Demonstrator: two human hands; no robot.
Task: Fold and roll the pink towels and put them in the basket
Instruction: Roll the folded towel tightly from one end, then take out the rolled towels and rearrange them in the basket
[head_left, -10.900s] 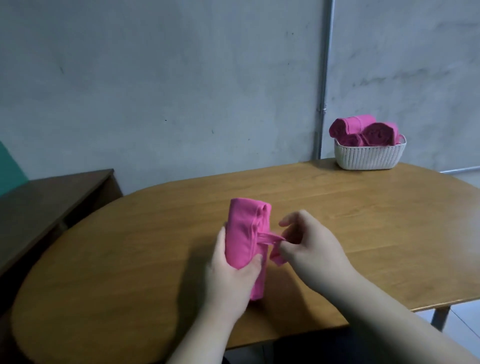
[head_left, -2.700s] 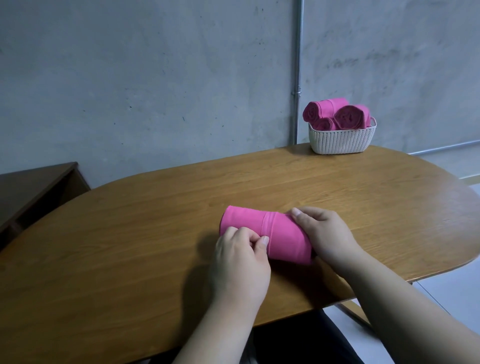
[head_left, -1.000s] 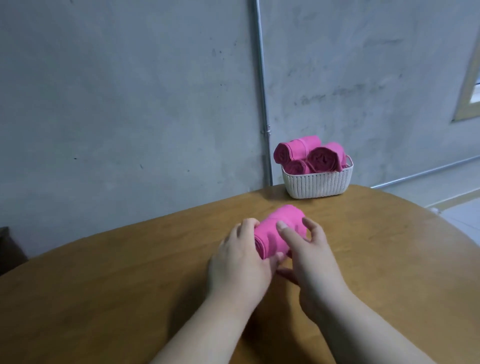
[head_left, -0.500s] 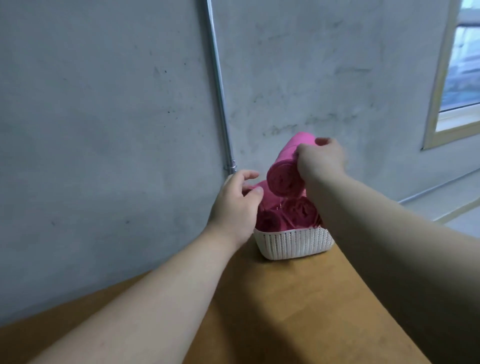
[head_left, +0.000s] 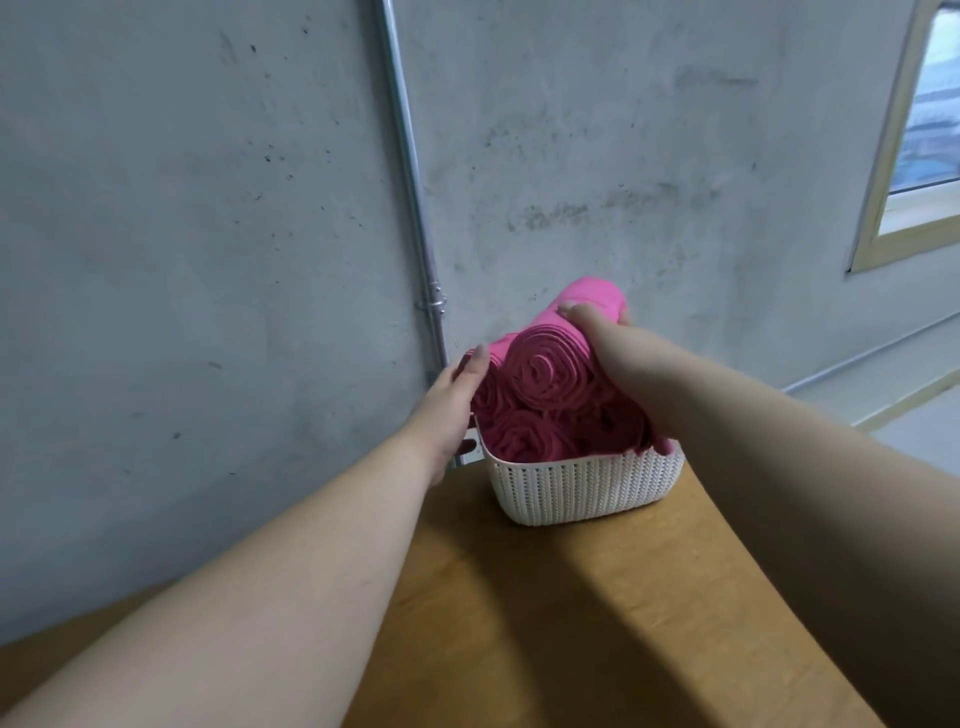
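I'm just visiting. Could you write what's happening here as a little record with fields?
Right hand: grips the top rolled towel, which lies on the pile
Left hand: straight fingers touch the left side of the lower rolls
Basket: white, woven, holds the pink rolls
Table: wooden, basket stands near its far edge
Stage: top roll not yet released

A grey concrete wall fills most of the frame. A thin metal pipe runs down it left of centre, held by a clamp. A window with a pale frame sits at the upper right. A slim conduit slants along the wall at the right. The brown wooden counter spans the bottom.
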